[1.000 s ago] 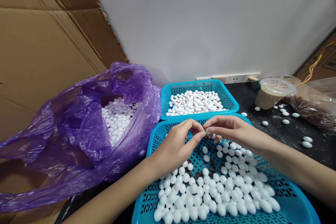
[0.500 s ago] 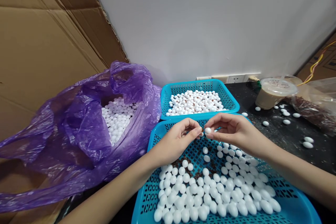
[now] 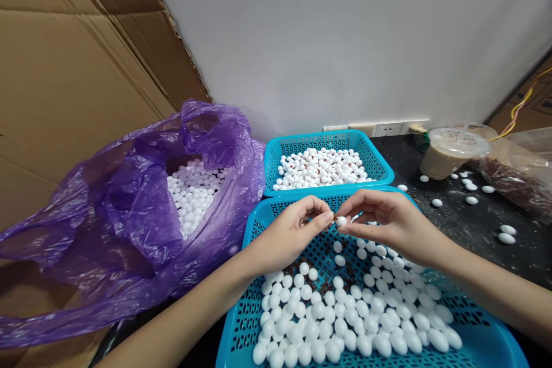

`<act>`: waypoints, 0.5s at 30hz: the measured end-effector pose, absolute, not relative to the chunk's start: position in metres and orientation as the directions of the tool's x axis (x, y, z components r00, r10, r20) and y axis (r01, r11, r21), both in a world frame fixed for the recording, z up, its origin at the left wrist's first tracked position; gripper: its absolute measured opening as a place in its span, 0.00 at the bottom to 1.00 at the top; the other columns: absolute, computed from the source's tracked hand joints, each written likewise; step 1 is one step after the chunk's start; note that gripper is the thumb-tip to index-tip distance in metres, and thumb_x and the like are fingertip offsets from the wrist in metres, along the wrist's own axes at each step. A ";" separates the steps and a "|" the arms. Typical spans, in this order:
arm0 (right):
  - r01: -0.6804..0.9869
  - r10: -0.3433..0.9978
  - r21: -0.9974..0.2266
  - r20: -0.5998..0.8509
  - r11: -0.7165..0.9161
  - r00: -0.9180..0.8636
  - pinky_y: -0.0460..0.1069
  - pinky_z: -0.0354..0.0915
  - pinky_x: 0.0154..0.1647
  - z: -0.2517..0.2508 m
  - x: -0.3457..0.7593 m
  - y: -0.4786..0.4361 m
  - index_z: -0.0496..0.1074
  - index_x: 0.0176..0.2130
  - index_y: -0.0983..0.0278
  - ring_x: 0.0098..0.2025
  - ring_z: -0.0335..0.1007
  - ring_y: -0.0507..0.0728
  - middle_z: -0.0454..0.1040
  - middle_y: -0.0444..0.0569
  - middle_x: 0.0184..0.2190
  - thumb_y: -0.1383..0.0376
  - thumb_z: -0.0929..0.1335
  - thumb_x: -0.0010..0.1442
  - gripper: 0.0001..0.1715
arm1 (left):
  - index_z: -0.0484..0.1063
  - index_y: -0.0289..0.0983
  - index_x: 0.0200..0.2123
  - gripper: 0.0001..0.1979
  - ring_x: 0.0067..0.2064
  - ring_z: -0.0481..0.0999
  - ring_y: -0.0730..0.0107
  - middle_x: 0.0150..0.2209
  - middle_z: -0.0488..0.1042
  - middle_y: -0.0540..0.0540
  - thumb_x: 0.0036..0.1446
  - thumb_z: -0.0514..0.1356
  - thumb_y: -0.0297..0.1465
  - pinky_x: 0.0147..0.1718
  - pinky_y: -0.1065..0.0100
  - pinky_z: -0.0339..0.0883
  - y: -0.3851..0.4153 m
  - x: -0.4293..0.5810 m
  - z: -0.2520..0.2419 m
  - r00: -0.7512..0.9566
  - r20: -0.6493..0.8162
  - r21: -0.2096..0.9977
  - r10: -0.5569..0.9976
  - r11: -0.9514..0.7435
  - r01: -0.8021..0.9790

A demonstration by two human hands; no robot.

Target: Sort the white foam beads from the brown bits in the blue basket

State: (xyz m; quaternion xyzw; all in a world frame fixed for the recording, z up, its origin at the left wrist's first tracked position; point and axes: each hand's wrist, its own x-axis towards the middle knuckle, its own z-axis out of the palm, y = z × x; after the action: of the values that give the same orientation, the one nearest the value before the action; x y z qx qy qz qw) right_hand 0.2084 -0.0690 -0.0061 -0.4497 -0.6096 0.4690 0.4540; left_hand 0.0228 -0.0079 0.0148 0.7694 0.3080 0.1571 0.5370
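Note:
Between the thumb and fingers of my right hand (image 3: pixel 390 219) is a small white ball (image 3: pixel 341 221). My left hand (image 3: pixel 295 233) is closed in a pinch right beside it, with a tiny brown bit at the fingertips, too small to name, against the ball. Both hands hover over the far part of a large blue basket (image 3: pixel 235 322). Many white balls, some egg-shaped, lie in that basket, with brown crumbs on its mesh floor. Behind it, a smaller blue basket (image 3: pixel 383 175) holds white balls with brown bits among them.
A purple plastic bag (image 3: pixel 142 201) of white balls sits at the left, by a cardboard sheet (image 3: pixel 77 69). On the black table (image 3: pixel 457 241) at right are loose white balls, a lidded drink cup (image 3: pixel 448 155) and a clear bag of brown bits (image 3: pixel 517 184). A wall stands behind.
My hands have come closer together, so the left fingertips now meet the white ball in my right hand. The baskets and bag have stayed put.

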 end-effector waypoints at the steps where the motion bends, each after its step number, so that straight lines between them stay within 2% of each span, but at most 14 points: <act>1: 0.126 0.974 -0.980 0.132 0.156 -0.183 0.50 0.70 0.37 -0.006 0.209 -0.069 0.72 0.35 0.65 0.35 0.72 0.54 0.75 0.49 0.34 0.63 0.71 0.52 0.09 | 0.64 0.35 0.34 0.09 0.38 0.65 0.72 0.34 0.65 0.49 0.60 0.51 0.35 0.40 0.68 0.60 -0.008 0.023 0.015 0.761 -0.096 0.925 0.642 -0.226 0.307; 8: 0.150 0.972 -0.971 0.158 0.185 -0.175 0.51 0.71 0.39 -0.005 0.208 -0.070 0.73 0.33 0.65 0.35 0.72 0.55 0.76 0.49 0.33 0.63 0.71 0.52 0.09 | 0.63 0.35 0.33 0.08 0.37 0.65 0.72 0.32 0.64 0.50 0.60 0.50 0.33 0.38 0.70 0.59 -0.010 0.023 0.015 0.772 -0.125 0.951 0.624 -0.146 0.271; 15: 0.149 0.973 -0.974 0.142 0.170 -0.181 0.51 0.71 0.38 -0.007 0.209 -0.070 0.74 0.32 0.65 0.35 0.73 0.55 0.77 0.49 0.32 0.65 0.72 0.51 0.06 | 0.63 0.34 0.33 0.08 0.36 0.64 0.74 0.32 0.63 0.50 0.61 0.50 0.33 0.36 0.71 0.57 -0.010 0.023 0.014 0.769 -0.133 0.950 0.625 -0.141 0.279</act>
State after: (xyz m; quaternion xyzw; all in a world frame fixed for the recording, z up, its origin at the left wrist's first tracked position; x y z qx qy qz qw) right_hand 0.2092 -0.0702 -0.0067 -0.4542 -0.6176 0.4571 0.4510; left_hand 0.0228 -0.0095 0.0141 0.7404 0.3051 0.1493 0.5800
